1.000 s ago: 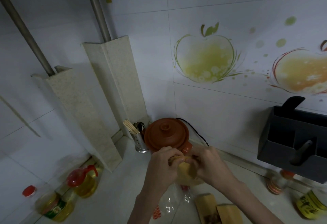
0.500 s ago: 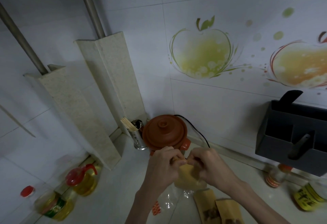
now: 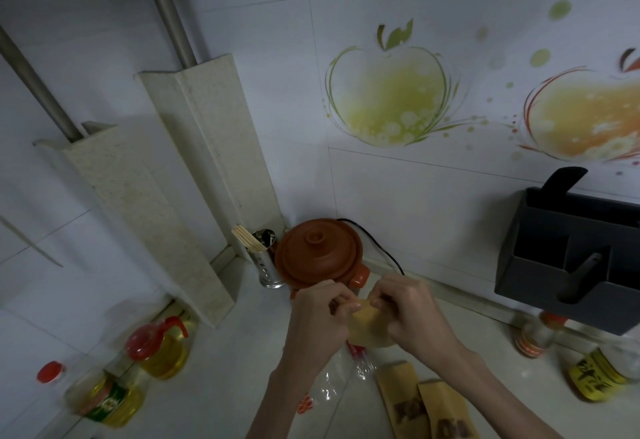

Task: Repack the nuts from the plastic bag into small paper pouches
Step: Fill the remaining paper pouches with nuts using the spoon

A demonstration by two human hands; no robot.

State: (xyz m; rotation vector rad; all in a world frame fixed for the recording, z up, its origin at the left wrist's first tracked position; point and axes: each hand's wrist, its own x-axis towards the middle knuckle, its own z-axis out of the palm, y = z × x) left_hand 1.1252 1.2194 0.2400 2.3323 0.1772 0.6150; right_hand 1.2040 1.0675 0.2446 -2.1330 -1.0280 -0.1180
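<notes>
**Both hands pinch a paper pouch mouth over the counter**

Lower left of frame: two clear plastic bottles of yellow cooking oil, one green-labelled (image 3: pixel 110 400), one with a red handled cap (image 3: pixel 162 345), parked against the wall, out of the work zone. Centre: a perforated steel chopstick holder (image 3: pixel 266 258) just beside a round terracotta-coloured lidded clay pot (image 3: pixel 317 251), pushed back into the corner, probably to free the front of the pale counter (image 3: pixel 221 362).

Bottom centre: the left hand (image 3: pixel 317 324) and the right hand (image 3: pixel 415 317) are held above the counter, fingertips of both closed on the top edge of a small tan paper pouch (image 3: pixel 367 327). The pouch hangs between them, mouth up; the grip looks like opening or folding the mouth, can't tell which. Whether nuts are inside isn't visible.

Directly below the hands lies the crumpled clear plastic bag with red print (image 3: pixel 332 386), close for reaching. Nuts in it not discernible.

Bottom right of centre: two more tan paper pouches with dark printed windows (image 3: pixel 426 404) lying flat side by side, likely queued or finished.

Right edge: a dark grey wall-mounted utensil caddy (image 3: pixel 568 265) above small bottles, one yellow-labelled (image 3: pixel 595 376).
</notes>
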